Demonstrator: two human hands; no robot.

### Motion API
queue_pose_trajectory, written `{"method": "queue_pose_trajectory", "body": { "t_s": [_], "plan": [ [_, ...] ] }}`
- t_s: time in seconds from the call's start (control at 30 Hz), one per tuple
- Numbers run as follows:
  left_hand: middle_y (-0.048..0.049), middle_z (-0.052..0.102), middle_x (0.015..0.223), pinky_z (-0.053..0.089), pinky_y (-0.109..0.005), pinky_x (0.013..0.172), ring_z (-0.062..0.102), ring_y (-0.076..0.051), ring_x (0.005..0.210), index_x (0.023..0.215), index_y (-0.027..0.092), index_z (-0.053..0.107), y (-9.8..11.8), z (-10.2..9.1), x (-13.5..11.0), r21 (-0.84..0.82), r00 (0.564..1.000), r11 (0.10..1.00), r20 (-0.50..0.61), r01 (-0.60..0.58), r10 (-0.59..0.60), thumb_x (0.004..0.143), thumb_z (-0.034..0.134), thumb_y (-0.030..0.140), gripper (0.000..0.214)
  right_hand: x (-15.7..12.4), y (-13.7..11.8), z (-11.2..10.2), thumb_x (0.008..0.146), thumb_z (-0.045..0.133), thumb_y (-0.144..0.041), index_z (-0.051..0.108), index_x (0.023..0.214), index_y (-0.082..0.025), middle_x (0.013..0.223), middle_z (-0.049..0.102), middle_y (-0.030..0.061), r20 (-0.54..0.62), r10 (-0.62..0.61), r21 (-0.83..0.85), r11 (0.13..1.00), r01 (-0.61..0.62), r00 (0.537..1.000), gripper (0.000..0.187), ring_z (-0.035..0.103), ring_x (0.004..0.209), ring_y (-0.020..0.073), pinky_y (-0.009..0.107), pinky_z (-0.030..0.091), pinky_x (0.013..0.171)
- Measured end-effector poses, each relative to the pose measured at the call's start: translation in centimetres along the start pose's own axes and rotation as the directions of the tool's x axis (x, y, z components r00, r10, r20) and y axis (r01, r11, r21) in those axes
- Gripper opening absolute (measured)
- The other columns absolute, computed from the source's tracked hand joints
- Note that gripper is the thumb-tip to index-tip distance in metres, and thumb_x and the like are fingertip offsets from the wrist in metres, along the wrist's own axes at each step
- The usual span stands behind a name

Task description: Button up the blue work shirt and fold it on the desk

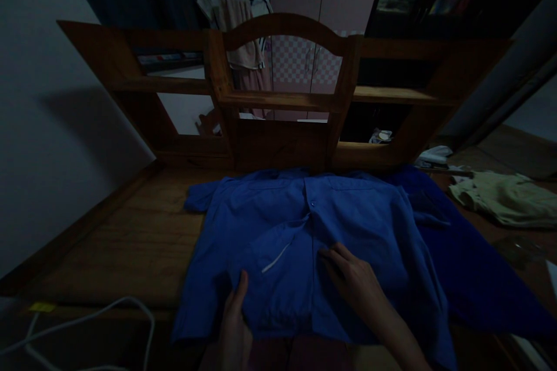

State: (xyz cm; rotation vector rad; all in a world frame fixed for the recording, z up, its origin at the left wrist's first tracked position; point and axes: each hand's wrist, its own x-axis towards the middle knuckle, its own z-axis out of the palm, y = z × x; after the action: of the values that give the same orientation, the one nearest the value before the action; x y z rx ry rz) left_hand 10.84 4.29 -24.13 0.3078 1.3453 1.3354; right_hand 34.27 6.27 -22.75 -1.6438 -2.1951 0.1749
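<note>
A blue button-up shirt (270, 203) lies spread out with its front upward, and one button near the top of the opening is visible. Below that button the left front panel is lifted or turned aside, with a thin white strip (276, 259) on it. My left hand (235, 316) grips this panel near the bottom, thumb on top and the other fingers hidden by cloth. My right hand (350, 275) is curled at the edge of the right front panel, its fingertips pinched on the cloth beside the opening.
The shirt rests on a wooden desk (130, 226) with a wooden shelf (282, 104) behind. Darker blue cloth (461, 261) lies at the right, with a pale yellowish garment (505, 197) beyond. A white cable (100, 310) loops at lower left. Clothes (237, 17) hang behind the shelf.
</note>
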Motion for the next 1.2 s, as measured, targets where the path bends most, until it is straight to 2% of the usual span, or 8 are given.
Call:
{"method": "queue_pose_trajectory", "body": {
  "t_s": [0.53,0.73,0.83,0.9,1.03,1.1,1.13,1.2],
  "plan": [
    [-0.0085,0.07,0.099,0.046,-0.038,0.1,0.06,-0.022,0.11,0.115,0.015,0.058,0.9,0.6,-1.0,-0.094,0.995,0.99,-0.017,0.101,-0.103,0.084,0.056,0.036,0.036,0.1,-1.0,1.3,0.095,0.038,-0.021,0.055,0.119,-0.019,0.103,0.061,0.0068,-0.022,0.144,-0.16,0.976,-0.146,0.989,0.03,0.064,0.08,0.0177,0.025,0.049,0.064],
    [-0.009,0.069,0.104,0.045,-0.039,0.101,0.058,-0.022,0.112,0.115,0.015,0.058,1.4,0.8,-1.3,-0.154,0.989,0.977,0.044,0.146,-0.141,0.085,0.056,0.032,0.035,-0.4,-1.9,2.1,0.094,0.035,-0.02,0.043,0.135,-0.019,0.112,0.06,0.0109,0.01,0.194,-0.139,0.972,-0.191,0.981,0.041,0.065,0.081,0.0193,0.028,0.049,0.065],
    [-0.0087,0.068,0.108,0.043,-0.039,0.102,0.056,-0.023,0.114,0.114,0.016,0.06,0.3,-0.1,-0.7,-0.123,0.992,0.985,0.044,0.124,-0.12,0.084,0.058,0.032,0.034,-0.6,-1.6,1.8,0.093,0.037,-0.021,0.042,0.137,-0.022,0.114,0.058,0.0114,0.023,0.215,-0.024,0.976,-0.215,0.976,0.044,0.063,0.083,0.0202,0.029,0.047,0.067],
    [-0.0084,0.064,0.115,0.042,-0.04,0.103,0.054,-0.024,0.117,0.113,0.018,0.061,-0.8,-1.2,0.0,-0.031,0.996,0.999,0.079,0.035,-0.033,0.08,0.061,0.036,0.037,-0.7,-1.1,1.0,0.092,0.042,-0.025,0.044,0.136,-0.023,0.098,0.061,0.0073,0.055,0.196,0.159,0.966,-0.202,0.979,0.044,0.06,0.077,0.0185,0.027,0.045,0.065],
    [-0.0117,0.057,0.126,0.037,-0.047,0.105,0.046,-0.032,0.123,0.106,0.018,0.067,-1.7,-2.6,0.9,0.205,0.966,0.968,0.241,-0.146,0.095,0.065,0.073,0.046,0.05,-0.7,0.9,-1.1,0.086,0.056,-0.039,0.048,0.133,-0.024,0.065,0.051,-0.0028,0.234,0.119,0.615,0.75,-0.241,0.965,0.05,0.046,0.057,0.012,0.022,0.034,0.051],
    [-0.0118,0.056,0.127,0.028,-0.051,0.109,0.043,-0.034,0.126,0.108,0.019,0.067,-0.8,-2.2,0.7,0.305,0.909,0.917,0.399,-0.256,0.121,0.064,0.073,0.047,0.052,-1.0,2.2,-2.1,0.082,0.062,-0.04,0.05,0.131,-0.023,0.067,0.052,-0.0025,0.319,0.097,0.755,0.575,-0.314,0.943,0.053,0.044,0.057,0.0105,0.021,0.034,0.052],
    [-0.0106,0.055,0.129,0.021,-0.053,0.111,0.04,-0.034,0.128,0.112,0.021,0.066,-0.2,-1.7,0.4,0.348,0.833,0.857,0.531,-0.38,0.154,0.066,0.072,0.047,0.053,-1.1,2.8,-2.4,0.081,0.064,-0.04,0.051,0.131,-0.022,0.07,0.055,-0.0012,0.342,0.101,0.807,0.477,-0.348,0.934,0.054,0.046,0.058,0.0106,0.022,0.037,0.055],
    [-0.0066,0.05,0.135,0.004,-0.056,0.112,0.031,-0.032,0.134,0.118,0.028,0.062,0.9,-0.8,-0.3,0.351,0.582,0.649,0.794,-0.675,0.176,0.07,0.069,0.046,0.051,-1.5,4.0,-2.8,0.08,0.065,-0.041,0.054,0.128,-0.02,0.077,0.06,0.0029,0.376,0.122,0.881,0.259,-0.396,0.918,0.054,0.052,0.063,0.0123,0.025,0.042,0.061]
  ]
}}
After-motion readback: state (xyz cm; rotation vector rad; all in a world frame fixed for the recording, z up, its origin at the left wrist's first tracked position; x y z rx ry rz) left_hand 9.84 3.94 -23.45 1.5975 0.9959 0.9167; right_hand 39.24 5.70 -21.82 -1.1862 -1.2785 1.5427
